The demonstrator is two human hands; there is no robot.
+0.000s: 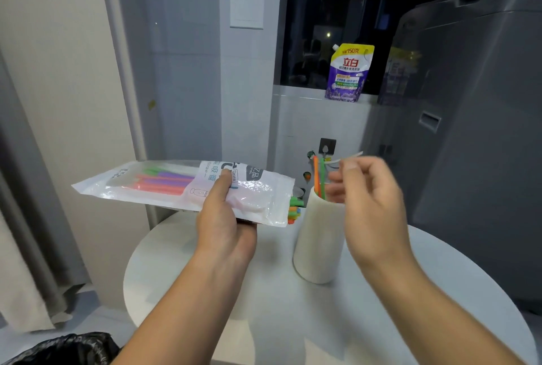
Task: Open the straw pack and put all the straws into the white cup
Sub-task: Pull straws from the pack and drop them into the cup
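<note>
Head view: your left hand (225, 218) grips the straw pack (187, 186) level, its open end beside the white cup (319, 235). Your right hand (372, 197) pinches a blurred white straw (347, 157) above the cup's rim; lower it straight in. The worktop (293, 320) edge curves close behind the cup.

purple detergent pouch (349, 73), grey washing machine (469, 130), round table (278, 306)

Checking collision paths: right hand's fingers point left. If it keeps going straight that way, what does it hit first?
Probably the orange and green straws standing in the white cup, just left of the right hand fingertips. Past them is the open end of the straw pack. Depth from one view is uncertain.
</note>
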